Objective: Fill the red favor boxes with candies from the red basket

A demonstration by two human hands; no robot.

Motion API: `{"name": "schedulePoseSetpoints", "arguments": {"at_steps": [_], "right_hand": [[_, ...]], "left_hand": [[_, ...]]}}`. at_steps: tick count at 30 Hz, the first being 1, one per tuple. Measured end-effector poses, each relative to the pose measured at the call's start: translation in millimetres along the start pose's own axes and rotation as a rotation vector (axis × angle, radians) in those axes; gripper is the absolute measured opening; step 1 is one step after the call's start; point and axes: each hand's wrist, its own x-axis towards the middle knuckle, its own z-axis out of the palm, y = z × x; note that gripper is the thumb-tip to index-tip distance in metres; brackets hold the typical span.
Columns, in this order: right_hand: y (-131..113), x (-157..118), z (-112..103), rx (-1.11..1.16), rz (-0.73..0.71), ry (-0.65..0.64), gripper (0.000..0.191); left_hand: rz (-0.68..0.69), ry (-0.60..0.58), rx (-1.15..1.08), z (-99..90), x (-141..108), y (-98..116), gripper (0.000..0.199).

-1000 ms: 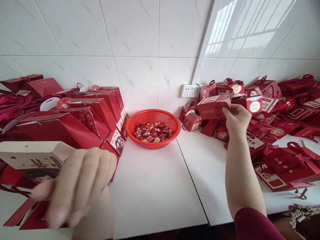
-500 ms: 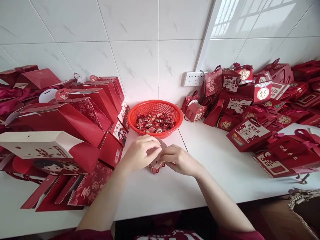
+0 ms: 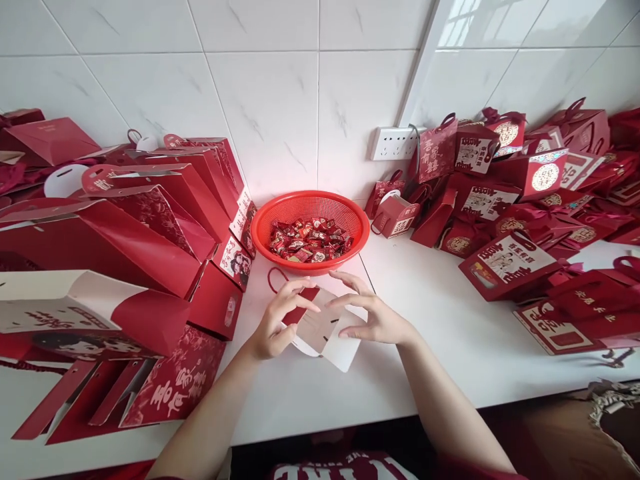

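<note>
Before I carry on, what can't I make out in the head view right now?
All in the head view:
Open box: left side partly covered by the left hand.
Wrapped sweets: lower ones in the red basket hidden by those on top; wrapper print too small to read.
Pile of gift boxes, right: cut off by the right edge.
Cardboard box, lower right: cut off by the picture's edge, its inside too dark.

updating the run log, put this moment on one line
left hand: fingers spread, left side of open box | right hand: fingers spread, its right side | red basket: wrapped sweets inside, beyond box
</note>
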Motion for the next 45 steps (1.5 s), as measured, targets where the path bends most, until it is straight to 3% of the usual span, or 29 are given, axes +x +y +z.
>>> {"name": "schedulePoseSetpoints", "arguments": {"at_steps": [7, 11, 14, 17, 21, 23, 24, 26, 28, 32, 35, 37, 41, 45], "right_hand": [[39, -3, -4, 0.355, 0.122, -0.093, 0.097], [58, -2, 0, 0.495, 0.197, -0.067, 0.106], [59, 1, 0, 0.461, 0.195, -0.021, 0.099], [52, 1, -2, 0.3, 0.199, 0.127, 0.08], [36, -2, -7, -0.063, 0.112, 0.359, 0.041], [28, -2, -8, -0.147, 0.04, 0.333, 0.015], [25, -2, -7, -0.157, 0.012, 0.289, 0.011], [23, -1, -4, -0.14, -0.028, 0.19, 0.027], [23, 0, 0, -0.113, -0.051, 0.131, 0.035], [27, 3, 6, -0.078, -0.075, 0.128, 0.038], [29, 4, 7, -0.036, -0.082, 0.104, 0.04], [29, 5, 8, -0.008, -0.083, 0.086, 0.042], [30, 8, 13, -0.013, -0.085, 0.119, 0.041], [30, 10, 17, 0.008, -0.132, 0.125, 0.036]], "left_hand": [[-0.071, -0.058, -0.156, 19.4, -4, -11, 0.037], [-0.084, -0.138, -0.054, 17.5, -2, -15, 0.047], [-0.073, -0.173, 0.052, 16.5, -1, -15, 0.049], [-0.053, -0.143, 0.171, 19.4, -2, -13, 0.04], [0.01, 0.037, 0.305, 26.0, -4, -11, 0.043], [0.076, 0.152, 0.385, 25.8, -3, -8, 0.037], [0.108, 0.208, 0.438, 24.1, -2, -6, 0.029], [0.142, 0.286, 0.524, 17.0, 0, -2, 0.023], [0.104, 0.283, 0.536, 6.6, 3, 1, 0.027], [-0.183, 0.142, 0.367, -13.9, 1, -6, 0.018], [-0.353, -0.002, 0.341, -17.9, -3, -17, 0.025], [-0.29, -0.006, 0.465, -13.3, -5, -22, 0.031], [0.028, 0.083, 0.674, 5.2, -3, -17, 0.023], [0.131, 0.043, 0.413, 25.4, -4, -14, 0.025]]}}
